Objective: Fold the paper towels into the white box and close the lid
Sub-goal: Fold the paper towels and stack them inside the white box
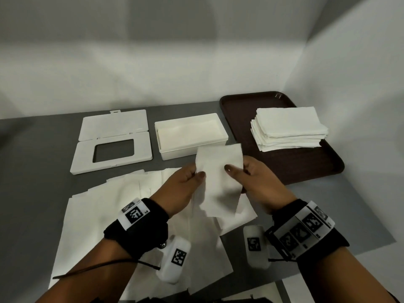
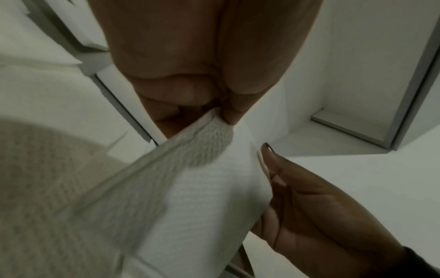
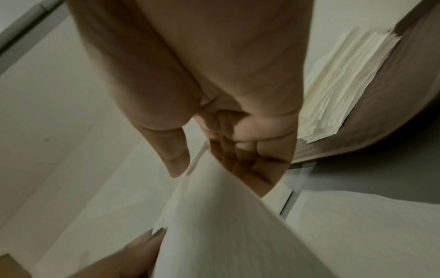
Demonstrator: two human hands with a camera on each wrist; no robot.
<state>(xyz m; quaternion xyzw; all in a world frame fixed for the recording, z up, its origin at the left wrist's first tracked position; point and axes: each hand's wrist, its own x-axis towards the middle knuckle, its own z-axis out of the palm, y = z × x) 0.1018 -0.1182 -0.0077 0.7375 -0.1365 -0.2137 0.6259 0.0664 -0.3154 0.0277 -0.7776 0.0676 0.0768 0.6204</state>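
A folded white paper towel [image 1: 218, 178] is held up in the air in front of the white box [image 1: 190, 136], which stands open with a pale layer lying inside. My left hand [image 1: 192, 178] pinches the towel's left edge, thumb on top. My right hand [image 1: 242, 173] pinches its right edge. In the left wrist view the towel [image 2: 190, 188] runs between my left hand [image 2: 214, 112] and the right hand's fingers [image 2: 285, 178]. In the right wrist view my right hand [image 3: 202, 159] grips the towel [image 3: 226, 225]. The box lid [image 1: 111, 141], its flap open, lies flat to the left.
A dark brown tray [image 1: 306, 167] at the right holds a stack of folded towels [image 1: 288, 127]. Several unfolded white sheets [image 1: 109, 215] are spread on the grey table [image 1: 32, 171] under my forearms. White walls close in behind and on the right.
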